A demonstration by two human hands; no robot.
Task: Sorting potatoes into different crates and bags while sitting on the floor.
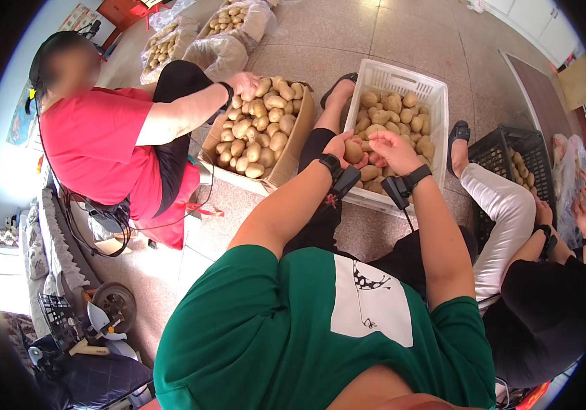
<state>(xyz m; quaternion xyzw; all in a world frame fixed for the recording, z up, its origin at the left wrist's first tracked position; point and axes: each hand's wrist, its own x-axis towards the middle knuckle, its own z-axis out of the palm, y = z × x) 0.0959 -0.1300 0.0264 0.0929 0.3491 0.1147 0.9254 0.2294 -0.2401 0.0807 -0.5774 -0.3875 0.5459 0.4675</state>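
Observation:
My left hand holds a potato over a white plastic crate that stands between my feet. Close beside it is my right hand, fingers parted and slightly curled, with no potato visible in its grasp. Beneath both hands, loose potatoes fill much of the crate; the hands and wrists hide some of them. Each of my wrists wears a dark strap with a black device attached.
To the left, a person in red reaches into a cardboard box of potatoes. More lined boxes stand behind. At right, another person's leg is near a black crate. A wheeled item lies lower left.

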